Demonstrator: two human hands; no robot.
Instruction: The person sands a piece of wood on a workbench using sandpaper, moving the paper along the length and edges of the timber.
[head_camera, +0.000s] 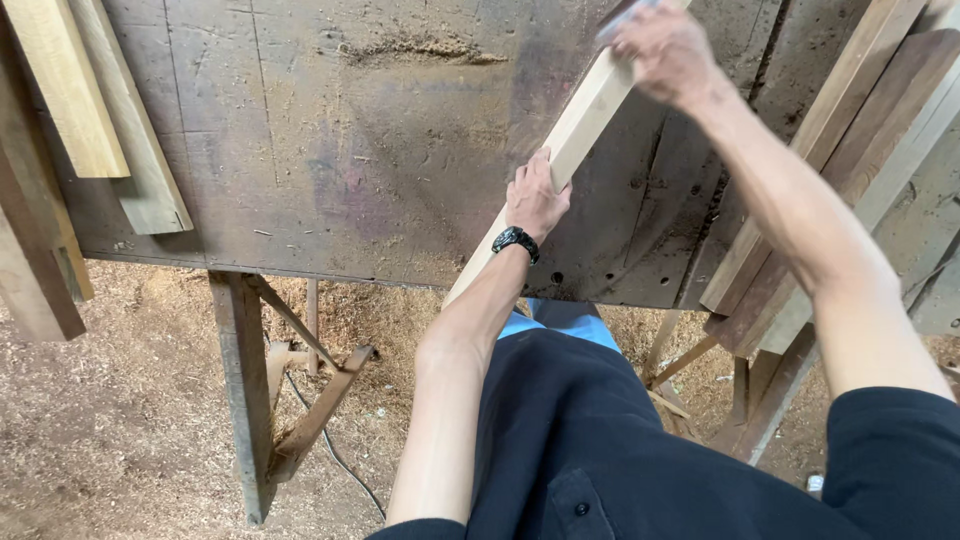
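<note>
Both hands are gripping the pale wooden strip (560, 170) lying diagonally across the dusty worktop (330, 170), left hand (537, 197) mid-length, right hand (665, 50) at the far end; handling appears midway, nothing set aside.

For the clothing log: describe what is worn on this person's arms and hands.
Both hands are bare, no gloves. The left hand has a black wristwatch at the wrist. Both forearms are uncovered; short dark sleeves end near the elbows. Right hand: nothing worn.

We see a worn, dusty counter (330, 150) on wooden trestle legs (245, 390), sawdust covering the floor (110, 420), and planks (100, 110) stacked at both sides.
</note>
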